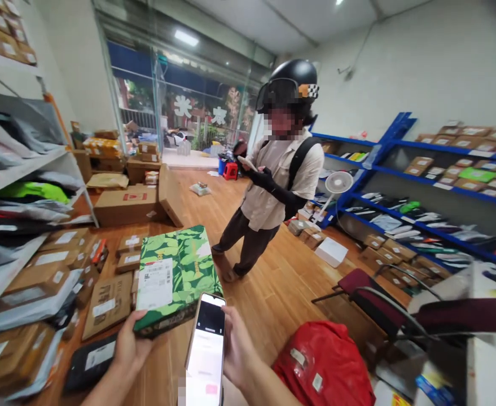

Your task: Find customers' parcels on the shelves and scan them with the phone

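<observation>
My left hand [134,341] grips the near left corner of a green leaf-patterned box [192,259], thumb on top and fingers underneath. A white shipping label [155,283] with printed codes is stuck on the box's upper left face. In my right hand [237,344] is a smartphone [206,344], held upright just in front of the box's near right corner. Its screen is lit, dark at the top and white below. The fingers behind the phone are mostly hidden.
A person in a black helmet [293,79] stands ahead, holding a phone. Parcels [108,307] lie on the floor at left, beside a loaded shelf [23,175]. At right are blue shelves [442,149], a dark red chair [358,279] and a red bag [326,361].
</observation>
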`<state>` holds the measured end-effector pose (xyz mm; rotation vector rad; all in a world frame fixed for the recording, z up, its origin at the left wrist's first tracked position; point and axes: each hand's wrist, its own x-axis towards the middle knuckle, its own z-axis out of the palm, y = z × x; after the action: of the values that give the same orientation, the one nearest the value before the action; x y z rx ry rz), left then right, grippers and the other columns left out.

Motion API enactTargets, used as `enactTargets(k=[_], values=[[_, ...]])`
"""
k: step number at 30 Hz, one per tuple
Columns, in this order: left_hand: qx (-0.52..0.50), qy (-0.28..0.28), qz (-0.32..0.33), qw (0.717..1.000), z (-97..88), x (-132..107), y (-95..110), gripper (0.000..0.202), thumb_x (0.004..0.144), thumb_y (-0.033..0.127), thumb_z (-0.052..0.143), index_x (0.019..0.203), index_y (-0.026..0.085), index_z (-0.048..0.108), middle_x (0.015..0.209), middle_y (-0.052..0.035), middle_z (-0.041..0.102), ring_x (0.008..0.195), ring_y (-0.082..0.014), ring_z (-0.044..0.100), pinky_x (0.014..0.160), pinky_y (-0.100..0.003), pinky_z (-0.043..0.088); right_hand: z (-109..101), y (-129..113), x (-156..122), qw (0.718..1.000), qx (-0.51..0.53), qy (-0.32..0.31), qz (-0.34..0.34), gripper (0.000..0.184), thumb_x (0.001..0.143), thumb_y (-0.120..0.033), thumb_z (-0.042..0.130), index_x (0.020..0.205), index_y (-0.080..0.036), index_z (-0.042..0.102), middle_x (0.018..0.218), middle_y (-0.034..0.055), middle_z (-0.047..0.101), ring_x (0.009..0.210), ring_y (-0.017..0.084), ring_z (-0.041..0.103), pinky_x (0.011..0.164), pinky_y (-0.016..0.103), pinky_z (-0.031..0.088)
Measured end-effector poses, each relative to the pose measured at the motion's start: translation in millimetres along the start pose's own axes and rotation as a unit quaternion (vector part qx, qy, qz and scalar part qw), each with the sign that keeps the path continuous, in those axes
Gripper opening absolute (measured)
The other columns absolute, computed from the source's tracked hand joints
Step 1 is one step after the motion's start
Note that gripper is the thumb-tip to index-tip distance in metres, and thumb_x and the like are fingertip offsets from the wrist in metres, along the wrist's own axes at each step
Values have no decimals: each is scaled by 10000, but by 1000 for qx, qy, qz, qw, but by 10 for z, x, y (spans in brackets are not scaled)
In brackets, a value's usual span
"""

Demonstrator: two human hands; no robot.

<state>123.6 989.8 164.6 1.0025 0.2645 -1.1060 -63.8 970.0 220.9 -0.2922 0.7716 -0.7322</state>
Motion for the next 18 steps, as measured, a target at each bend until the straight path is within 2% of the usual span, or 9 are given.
enactTargets(k=[4, 6, 8, 10, 12, 14, 16, 18], values=[[10, -27, 5, 1000, 804, 321, -275, 259, 674, 66, 508, 834, 180, 676, 610, 15, 696, 520, -144, 616, 602, -270, 553, -335, -532, 276, 999, -5, 12, -29, 350, 635, -496, 602, 735, -161, 614, 575, 10, 644, 588, 181, 613, 670, 314, 470], [11, -40, -1, 999, 1134, 467, -403, 214, 667, 72, 526, 790, 173, 669, 578, 9, 687, 525, -165, 624, 613, -288, 555, -499, -802, 421, 999, -35, -10, -38, 429, 597, -566, 609, 759, -169, 626, 566, 28, 655, 619, 235, 640, 637, 361, 485], [8, -50, -16, 999, 1415, 587, -514, 186, 655, 85, 549, 774, 173, 662, 548, 4, 676, 564, -197, 645, 626, -313, 557, -645, -1070, 562, 993, -88, -41, -63, 554, 489, -648, 661, 786, -181, 637, 597, 55, 682, 691, 300, 668, 619, 412, 503], [6, -59, -38, 997, 1645, 678, -607, 159, 646, 100, 568, 759, 174, 652, 531, -3, 668, 601, -223, 659, 632, -333, 557, -763, -1315, 679, 988, -111, -48, -93, 637, 392, -688, 700, 788, -193, 640, 617, 70, 695, 731, 333, 677, 619, 440, 514], [8, -66, -50, 997, 1828, 737, -685, 124, 641, 110, 576, 726, 174, 639, 524, -9, 662, 611, -233, 659, 635, -343, 556, -844, -1500, 750, 986, -113, -28, -119, 639, 358, -695, 721, 752, -200, 634, 618, 76, 700, 747, 336, 680, 636, 446, 522], [15, -68, -42, 997, 1981, 774, -740, 109, 636, 110, 568, 700, 172, 630, 521, -9, 654, 591, -225, 648, 638, -343, 551, -888, -1611, 782, 988, -98, 5, -121, 591, 423, -696, 704, 734, -199, 628, 611, 79, 703, 748, 324, 684, 653, 445, 527], [25, -72, -24, 997, 2142, 821, -757, 124, 644, 111, 544, 706, 168, 635, 521, -3, 644, 551, -204, 622, 638, -336, 541, -899, -1675, 809, 992, -65, 43, -95, 550, 542, -685, 650, 770, -185, 630, 605, 81, 703, 729, 309, 687, 654, 450, 527], [36, -87, -10, 996, 2345, 909, -726, 157, 676, 131, 516, 755, 171, 646, 547, 3, 637, 539, -184, 596, 645, -330, 525, -887, -1731, 865, 993, -27, 83, -73, 535, 591, -657, 636, 801, -165, 625, 585, 74, 692, 684, 293, 681, 631, 441, 523]])
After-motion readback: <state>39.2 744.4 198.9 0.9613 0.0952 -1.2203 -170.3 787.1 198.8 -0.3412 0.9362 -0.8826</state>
